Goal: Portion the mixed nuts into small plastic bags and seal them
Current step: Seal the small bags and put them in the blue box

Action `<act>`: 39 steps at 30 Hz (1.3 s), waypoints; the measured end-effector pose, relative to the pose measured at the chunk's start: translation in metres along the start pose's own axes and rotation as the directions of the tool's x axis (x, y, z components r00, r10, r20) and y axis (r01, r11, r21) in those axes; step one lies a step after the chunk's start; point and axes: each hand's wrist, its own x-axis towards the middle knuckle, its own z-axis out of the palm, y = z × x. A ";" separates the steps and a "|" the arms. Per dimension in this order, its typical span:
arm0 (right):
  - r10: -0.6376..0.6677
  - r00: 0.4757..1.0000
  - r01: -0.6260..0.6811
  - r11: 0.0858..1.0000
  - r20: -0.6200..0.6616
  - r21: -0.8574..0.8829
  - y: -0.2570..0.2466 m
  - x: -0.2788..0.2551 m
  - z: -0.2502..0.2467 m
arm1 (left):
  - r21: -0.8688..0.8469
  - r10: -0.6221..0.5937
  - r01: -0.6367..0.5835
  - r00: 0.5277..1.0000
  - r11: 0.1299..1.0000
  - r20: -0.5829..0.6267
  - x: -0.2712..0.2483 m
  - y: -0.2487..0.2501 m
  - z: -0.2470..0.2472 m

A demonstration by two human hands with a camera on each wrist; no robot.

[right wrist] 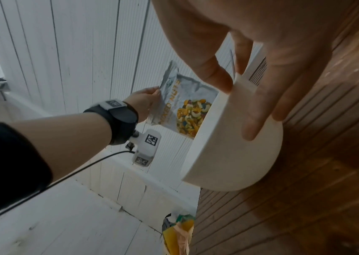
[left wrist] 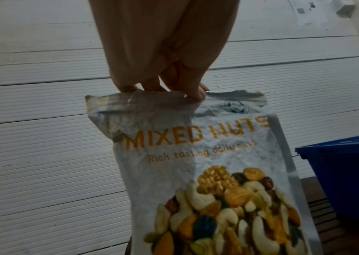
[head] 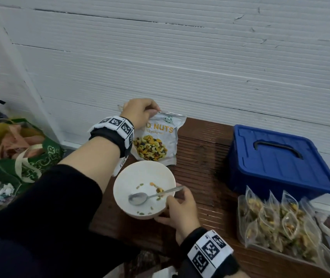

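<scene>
Blue box (head: 276,159) crowds filled bags (head: 276,223)

Left hand (head: 138,113) raised, arm outstretched, fingertips (left wrist: 195,94) pinching. Right hand (head: 182,211) low, fingers curled, gripping.

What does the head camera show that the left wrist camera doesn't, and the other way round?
Only the head view shows the right hand holding the white bowl, with a spoon and a few nuts in it, and the filled small bags. Only the left wrist view shows the whole "MIXED NUTS" print. Both show the left hand pinching the top edge of the nut pouch, and the blue box.
</scene>
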 end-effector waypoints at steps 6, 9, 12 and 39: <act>0.011 0.999 -0.012 1.000 0.045 0.008 -0.005 0.016 0.020 | -0.017 0.016 -0.015 0.998 1.000 0.059 0.009 0.005 0.000; 0.033 0.998 -0.033 0.999 0.053 0.002 -0.003 0.021 0.021 | 0.004 0.030 -0.031 0.998 1.000 0.057 0.009 0.005 0.000; 0.038 0.998 -0.037 0.999 0.046 -0.021 -0.004 0.019 0.020 | 0.030 0.021 -0.022 0.999 0.999 0.030 0.008 -0.001 0.001; -0.370 0.916 0.306 0.895 -0.156 -0.324 -0.093 -0.052 -0.090 | 0.025 0.329 -0.329 0.944 0.944 -0.006 -0.088 0.097 0.085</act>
